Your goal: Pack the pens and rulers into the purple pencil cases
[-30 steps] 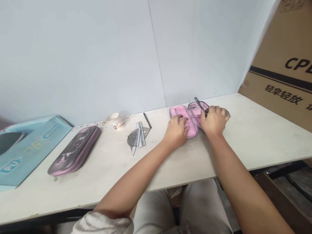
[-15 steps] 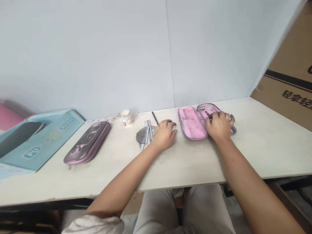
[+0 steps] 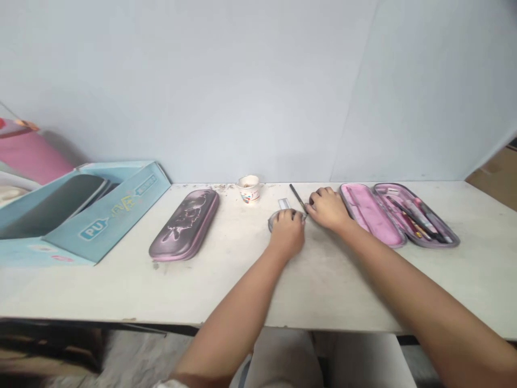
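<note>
- Right hand [image 3: 329,209] palm down beside the thin dark pencil [image 3: 297,197], fingertips gathered at its near end. Pinched or only touched, too small to tell.
- Pencil flat on the surface [image 3: 226,269], long axis slanting from that near end away and to the left, toward the back wall.
- Left hand [image 3: 287,233] palm down over the ruler set [image 3: 284,203], fingers bent over it and hidden. Gripping or merely resting, not clear.
- Both hands close together, the right plainly nearer the pencil, the left just on its other side.
- Open pink case [image 3: 365,213] immediately right of the right wrist, pens in its far half.
- Closed purple case [image 3: 186,223], paper cup [image 3: 249,188] and blue box [image 3: 81,210] further left, apart from both hands.
</note>
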The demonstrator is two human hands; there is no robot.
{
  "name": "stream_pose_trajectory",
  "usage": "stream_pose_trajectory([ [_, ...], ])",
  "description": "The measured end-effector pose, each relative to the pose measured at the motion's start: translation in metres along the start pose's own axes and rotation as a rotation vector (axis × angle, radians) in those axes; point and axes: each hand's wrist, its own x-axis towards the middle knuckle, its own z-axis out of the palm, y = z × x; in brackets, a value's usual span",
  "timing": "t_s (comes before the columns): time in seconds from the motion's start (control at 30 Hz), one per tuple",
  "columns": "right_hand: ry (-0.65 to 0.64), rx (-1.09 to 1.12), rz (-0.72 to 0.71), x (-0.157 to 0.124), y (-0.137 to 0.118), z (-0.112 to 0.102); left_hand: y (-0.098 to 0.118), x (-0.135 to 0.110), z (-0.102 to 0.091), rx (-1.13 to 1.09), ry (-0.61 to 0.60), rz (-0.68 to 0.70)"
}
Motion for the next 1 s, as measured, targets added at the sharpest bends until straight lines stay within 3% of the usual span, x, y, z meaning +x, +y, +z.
stream_pose_trajectory([
  [0.13,-0.088,-0.054,0.020,0.020,-0.015,0.014,0.001,-0.002,0.002,-0.008,0.003,-0.006],
  [0.23,-0.091,-0.051,-0.012,0.017,-0.014,0.013,0.006,-0.002,0.001,-0.045,0.015,-0.017],
  [0.4,-0.009,-0.098,-0.309,-0.016,-0.005,-0.001,0.015,-0.003,-0.005,-0.232,0.029,0.019],
  [0.6,0.138,0.144,-0.174,-0.060,0.021,-0.012,0.031,-0.006,-0.011,-0.400,-0.002,0.149],
  [0.73,0.176,0.131,-0.074,-0.079,0.056,-0.024,0.065,0.009,-0.009,-0.364,-0.031,0.267],
  [0.87,0.229,0.012,0.083,-0.099,0.106,-0.035,0.119,0.038,0.000,-0.341,-0.060,0.370],
  [1.0,0.264,-0.096,0.297,-0.122,0.157,-0.031,0.172,0.065,0.016,-0.304,-0.123,0.435],
])
